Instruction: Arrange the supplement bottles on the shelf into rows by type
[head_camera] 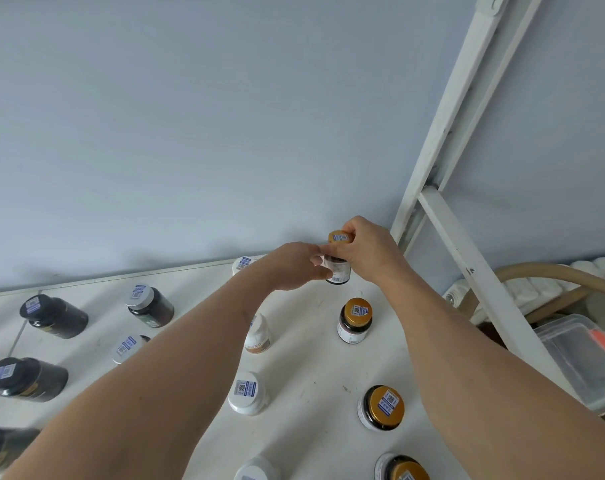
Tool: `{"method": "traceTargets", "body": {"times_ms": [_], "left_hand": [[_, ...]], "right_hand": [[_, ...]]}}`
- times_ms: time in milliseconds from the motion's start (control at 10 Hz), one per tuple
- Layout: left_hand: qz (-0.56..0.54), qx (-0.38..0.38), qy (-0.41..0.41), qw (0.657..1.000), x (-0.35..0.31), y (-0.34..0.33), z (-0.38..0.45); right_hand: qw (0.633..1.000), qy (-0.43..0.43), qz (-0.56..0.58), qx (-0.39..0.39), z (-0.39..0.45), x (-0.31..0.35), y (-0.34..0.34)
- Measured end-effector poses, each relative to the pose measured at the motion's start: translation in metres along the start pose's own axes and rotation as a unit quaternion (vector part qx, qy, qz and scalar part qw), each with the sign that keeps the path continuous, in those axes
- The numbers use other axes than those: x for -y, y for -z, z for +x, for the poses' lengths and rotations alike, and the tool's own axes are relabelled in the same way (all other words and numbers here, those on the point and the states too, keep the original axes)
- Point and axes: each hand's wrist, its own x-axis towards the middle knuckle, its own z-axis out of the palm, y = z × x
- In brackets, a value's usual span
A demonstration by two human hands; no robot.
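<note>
A dark bottle with a gold cap [338,258] stands at the back of the white shelf [311,375], near the wall. My right hand [366,252] grips it at the cap and side. My left hand [294,266] pinches its body from the left. In front of it, more gold-capped bottles [355,320] [382,407] [403,469] stand in a line. White bottles [248,393] [257,336] line up to their left, partly hidden by my left arm. Black bottles [53,316] [25,378] stand at the far left, and silver-capped dark bottles [150,306] between.
A white metal shelf post [443,140] and diagonal brace [474,275] rise at the right. Beyond the shelf's right edge are a clear plastic box [585,358], a tan hose [550,275] and a white radiator. The pale wall closes the back.
</note>
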Motion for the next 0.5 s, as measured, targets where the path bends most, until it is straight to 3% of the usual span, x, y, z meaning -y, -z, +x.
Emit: {"method": "traceTargets", "body": {"times_ms": [200,500], "left_hand": [[0.149,-0.037,0.004,0.988,0.007,0.002,-0.004],[0.250,-0.079,-0.012,0.965,0.003,0.007,-0.015]], "right_hand": [[1.000,0.013,0.000,0.006,-0.003,-0.012,-0.021],[1.000,0.007,-0.009,0.013,-0.006,-0.015,-0.029]]}}
